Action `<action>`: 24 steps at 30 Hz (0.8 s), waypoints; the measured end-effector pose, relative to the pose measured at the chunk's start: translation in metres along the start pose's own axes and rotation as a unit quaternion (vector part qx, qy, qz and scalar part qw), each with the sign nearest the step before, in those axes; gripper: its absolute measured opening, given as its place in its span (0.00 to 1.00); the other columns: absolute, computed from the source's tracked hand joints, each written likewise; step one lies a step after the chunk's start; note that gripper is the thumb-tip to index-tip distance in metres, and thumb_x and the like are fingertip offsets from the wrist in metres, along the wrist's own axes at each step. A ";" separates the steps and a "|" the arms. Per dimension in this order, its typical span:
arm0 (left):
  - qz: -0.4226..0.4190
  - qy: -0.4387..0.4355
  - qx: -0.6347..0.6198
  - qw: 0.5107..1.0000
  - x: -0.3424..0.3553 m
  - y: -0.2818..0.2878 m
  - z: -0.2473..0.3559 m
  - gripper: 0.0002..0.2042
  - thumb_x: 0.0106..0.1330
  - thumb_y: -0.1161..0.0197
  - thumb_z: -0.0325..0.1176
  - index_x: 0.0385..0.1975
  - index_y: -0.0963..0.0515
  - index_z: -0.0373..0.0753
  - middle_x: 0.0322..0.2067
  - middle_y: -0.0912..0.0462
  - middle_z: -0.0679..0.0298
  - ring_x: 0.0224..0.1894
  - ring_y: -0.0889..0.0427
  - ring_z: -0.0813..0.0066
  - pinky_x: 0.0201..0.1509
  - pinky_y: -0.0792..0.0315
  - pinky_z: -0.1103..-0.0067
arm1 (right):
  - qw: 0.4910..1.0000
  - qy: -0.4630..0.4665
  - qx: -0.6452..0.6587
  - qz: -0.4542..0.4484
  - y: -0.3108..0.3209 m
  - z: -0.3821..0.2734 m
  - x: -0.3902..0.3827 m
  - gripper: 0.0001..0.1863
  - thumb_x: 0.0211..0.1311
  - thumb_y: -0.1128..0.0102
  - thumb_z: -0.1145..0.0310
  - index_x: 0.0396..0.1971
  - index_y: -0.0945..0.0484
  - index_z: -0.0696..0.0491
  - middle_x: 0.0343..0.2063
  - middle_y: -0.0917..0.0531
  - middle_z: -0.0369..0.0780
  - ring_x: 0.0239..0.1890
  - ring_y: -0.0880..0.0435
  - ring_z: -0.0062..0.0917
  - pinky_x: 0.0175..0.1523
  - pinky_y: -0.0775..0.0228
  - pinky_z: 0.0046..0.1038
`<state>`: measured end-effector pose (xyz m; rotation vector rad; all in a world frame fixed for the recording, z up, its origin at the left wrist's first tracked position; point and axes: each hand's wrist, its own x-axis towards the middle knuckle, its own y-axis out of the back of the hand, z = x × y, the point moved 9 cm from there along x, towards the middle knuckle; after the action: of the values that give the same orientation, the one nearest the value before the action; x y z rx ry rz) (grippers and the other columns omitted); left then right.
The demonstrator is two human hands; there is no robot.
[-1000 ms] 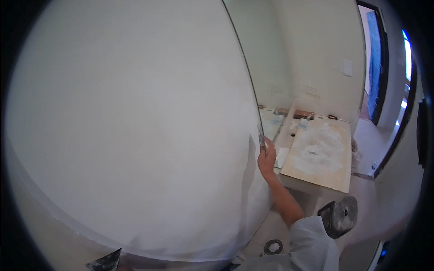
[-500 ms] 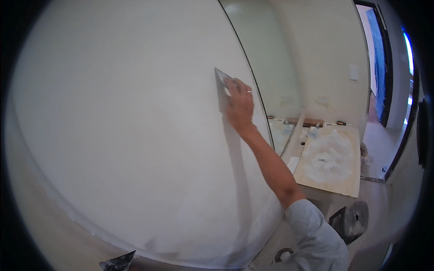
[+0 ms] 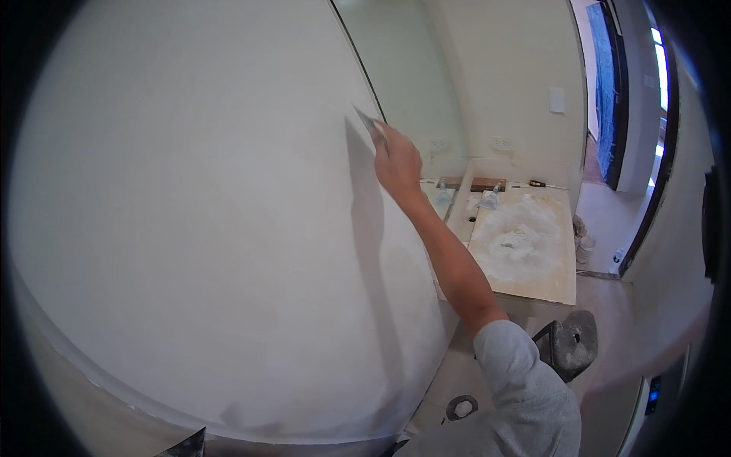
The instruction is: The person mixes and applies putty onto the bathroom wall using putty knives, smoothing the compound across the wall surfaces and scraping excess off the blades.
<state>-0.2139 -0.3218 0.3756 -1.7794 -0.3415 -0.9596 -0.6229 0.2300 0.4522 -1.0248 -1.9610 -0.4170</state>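
My right hand (image 3: 397, 161) is shut on a thin metal scraper (image 3: 363, 120) at the large white wall (image 3: 198, 190), close to the dark strip bordering a greenish glass panel (image 3: 415, 76). The blade is angled up and left, with its shadow on the wall beside it; whether it touches the wall I cannot tell. At the lower left edge the tip of a dark, smeared triangular blade (image 3: 186, 444) shows; my left hand is out of view.
A counter carries a powder-covered board (image 3: 525, 282), a wooden block (image 3: 487, 183) and small tools. Below are a dark stool (image 3: 571, 343) and a tape roll (image 3: 462, 398). A doorway with blue sheeting (image 3: 603, 84) stands at the right.
My right hand rose sharply from beside the counter to high on the wall, then moved slightly further up and left, still with the scraper. The dark blade at lower left has dropped mostly out of view.
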 end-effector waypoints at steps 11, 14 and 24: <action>0.011 -0.007 0.018 1.000 0.002 0.035 -0.032 0.18 0.79 0.50 0.45 0.44 0.27 0.34 0.30 0.23 0.59 0.25 0.25 0.71 0.26 0.31 0.77 | 0.972 0.193 0.103 -0.084 -0.010 -0.131 -0.044 0.21 0.53 0.40 0.81 0.46 0.16 0.45 0.39 0.12 0.36 0.38 0.19 0.38 0.44 0.24 0.39; 0.013 -0.005 0.021 1.000 -0.004 0.038 -0.033 0.17 0.79 0.50 0.45 0.44 0.28 0.34 0.30 0.23 0.60 0.26 0.26 0.71 0.27 0.31 0.77 | 0.972 0.220 0.077 -0.020 0.001 -0.101 -0.028 0.21 0.53 0.39 0.81 0.47 0.16 0.46 0.38 0.12 0.36 0.37 0.19 0.39 0.43 0.25 0.38; 0.026 -0.022 0.042 0.999 -0.009 0.063 -0.027 0.16 0.80 0.52 0.43 0.45 0.29 0.34 0.32 0.25 0.61 0.29 0.26 0.72 0.30 0.30 0.77 | 0.982 0.180 0.031 0.058 -0.033 -0.116 0.029 0.22 0.52 0.40 0.80 0.50 0.18 0.49 0.44 0.16 0.41 0.44 0.21 0.42 0.45 0.25 0.39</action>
<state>-0.1923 -0.3698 0.3310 -1.7274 -0.3571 -0.8589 -0.5951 0.1527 0.5449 -0.9462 -1.5748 -0.4397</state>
